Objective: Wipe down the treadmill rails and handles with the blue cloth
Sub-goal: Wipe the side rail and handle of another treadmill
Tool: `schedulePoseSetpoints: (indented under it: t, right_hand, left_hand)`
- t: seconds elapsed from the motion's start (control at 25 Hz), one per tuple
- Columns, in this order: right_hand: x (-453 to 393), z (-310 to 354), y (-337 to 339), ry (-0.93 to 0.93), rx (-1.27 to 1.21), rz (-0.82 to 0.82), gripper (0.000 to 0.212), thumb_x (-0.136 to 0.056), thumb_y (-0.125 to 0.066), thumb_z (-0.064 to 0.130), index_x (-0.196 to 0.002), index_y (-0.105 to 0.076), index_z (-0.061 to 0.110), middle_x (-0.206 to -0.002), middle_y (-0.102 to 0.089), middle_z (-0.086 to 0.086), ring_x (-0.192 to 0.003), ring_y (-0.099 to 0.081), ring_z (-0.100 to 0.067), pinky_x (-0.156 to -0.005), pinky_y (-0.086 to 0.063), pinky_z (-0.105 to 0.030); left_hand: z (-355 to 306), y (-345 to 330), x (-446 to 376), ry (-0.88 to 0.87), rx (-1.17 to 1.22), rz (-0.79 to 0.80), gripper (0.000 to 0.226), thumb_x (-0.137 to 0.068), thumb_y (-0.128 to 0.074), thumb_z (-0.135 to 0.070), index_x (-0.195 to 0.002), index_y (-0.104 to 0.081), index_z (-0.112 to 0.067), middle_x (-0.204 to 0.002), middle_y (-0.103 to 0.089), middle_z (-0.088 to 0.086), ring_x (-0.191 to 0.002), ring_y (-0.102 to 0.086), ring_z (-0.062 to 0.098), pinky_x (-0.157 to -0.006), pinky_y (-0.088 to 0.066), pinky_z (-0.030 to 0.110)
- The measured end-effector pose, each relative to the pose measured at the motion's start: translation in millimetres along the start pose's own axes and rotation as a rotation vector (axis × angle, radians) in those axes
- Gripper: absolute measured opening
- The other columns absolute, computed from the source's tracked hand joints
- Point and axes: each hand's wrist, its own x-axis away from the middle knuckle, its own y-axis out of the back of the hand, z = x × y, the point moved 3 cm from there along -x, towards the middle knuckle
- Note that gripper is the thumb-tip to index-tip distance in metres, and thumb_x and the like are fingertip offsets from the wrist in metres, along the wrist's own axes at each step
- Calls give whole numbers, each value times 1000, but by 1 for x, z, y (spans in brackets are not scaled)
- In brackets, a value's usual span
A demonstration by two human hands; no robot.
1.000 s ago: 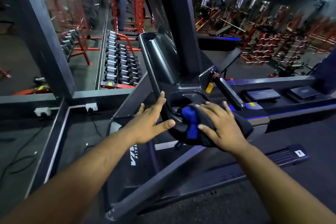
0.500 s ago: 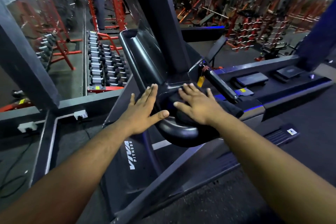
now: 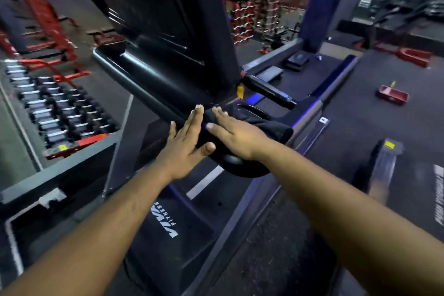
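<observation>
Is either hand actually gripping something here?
Neither grips. The right hand presses the cloth flat against the treadmill handle; the left hand rests open beside it.

Two bare forearms, no sleeves, left hand (image 3: 185,145), right hand (image 3: 236,136)

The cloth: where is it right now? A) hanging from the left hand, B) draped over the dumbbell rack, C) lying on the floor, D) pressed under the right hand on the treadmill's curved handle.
D: the right hand lies flat, fingers straight, on the cloth over the curved handle; the left hand is beside it, bare.
</observation>
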Motion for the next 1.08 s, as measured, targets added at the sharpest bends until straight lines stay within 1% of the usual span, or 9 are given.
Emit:
schedulePoseSetpoints:
  t: [0.16, 0.28, 0.4, 0.48, 0.6, 0.76, 0.84, 0.92, 1.08]
  right_hand:
    - [36, -28, 22, 231, 198, -143, 42, -102, -36, 44, -135, -54, 26, -129, -64, 1, -118, -58, -19, -97, -43, -35]
    - [-5, -14, 9, -70, 433, -74, 49, -101, -30, 54, -101, -64, 18, -108, -69, -7, -106, -61, -31, -85, -41, -38]
    - [-4, -3, -7, -171, 334, -151, 50, -100, -31, 58, -95, -62, 19, -96, -66, -3, -100, -62, -31, -78, -42, -38]
    - [33, -9, -8, 54, 283, -332, 43, -100, -36, 56, -122, -59, 27, -118, -65, 5, -116, -59, -21, -88, -43, -37]
    - [74, -46, -4, 311, 256, -376, 65, -97, -44, 60, -152, -37, 25, -158, -37, 6, -146, -32, -13, -116, -29, -40]
    - [20, -81, 34, -123, 222, -246, 89, -83, -26, 84, -155, -27, 32, -166, -18, 5, -153, -12, -15, -121, -16, -56]
    - [-16, -69, 37, -254, 296, -121, 84, -85, -25, 83, -156, -17, 39, -167, -4, 5, -154, -1, -16, -121, -10, -59]
    - [-28, -55, 27, -271, 387, -30, 79, -92, -29, 75, -158, -8, 37, -167, 6, 9, -154, 7, -16, -120, -6, -62]
    - [-3, -70, 28, -184, 398, -28, 67, -100, -39, 55, -158, -13, 34, -167, -2, 11, -154, 3, -13, -122, -7, -57]
  left_hand:
    - [5, 2, 4, -73, -4, 45, 112, -69, -6, -96, -153, 22, -27, -163, 20, -11, -149, 18, 1, -120, 16, 49]
    - [14, 6, 5, -57, -9, 57, 111, -69, -6, -97, -153, 22, -29, -164, 18, -11, -149, 16, 1, -120, 14, 53]
    - [19, 9, -1, -37, 51, 66, 113, -67, -6, -98, -155, 18, -31, -165, 12, -11, -149, 14, 0, -120, 15, 53]
    - [16, 9, -6, -60, -2, 73, 111, -68, -5, -97, -154, 19, -31, -164, 15, -12, -149, 15, 1, -120, 15, 53]
    - [11, 7, -15, -103, -110, 91, 110, -70, -2, -95, -154, 21, -28, -163, 21, -12, -149, 20, 3, -119, 15, 56]
    - [7, -4, -26, -81, -164, 22, 110, -71, 3, -93, -156, 16, -25, -163, 22, -10, -147, 27, 5, -116, 19, 58]
    - [6, -9, -28, -79, -171, -57, 108, -74, 1, -91, -158, 9, -24, -165, 17, -10, -148, 24, 5, -116, 21, 56]
    - [6, -13, -29, -91, -180, -91, 106, -76, -1, -90, -158, 8, -23, -165, 15, -11, -149, 22, 6, -116, 21, 54]
    - [6, -10, -27, -85, -204, -45, 108, -75, 1, -90, -157, 13, -21, -163, 22, -10, -147, 27, 5, -116, 22, 52]
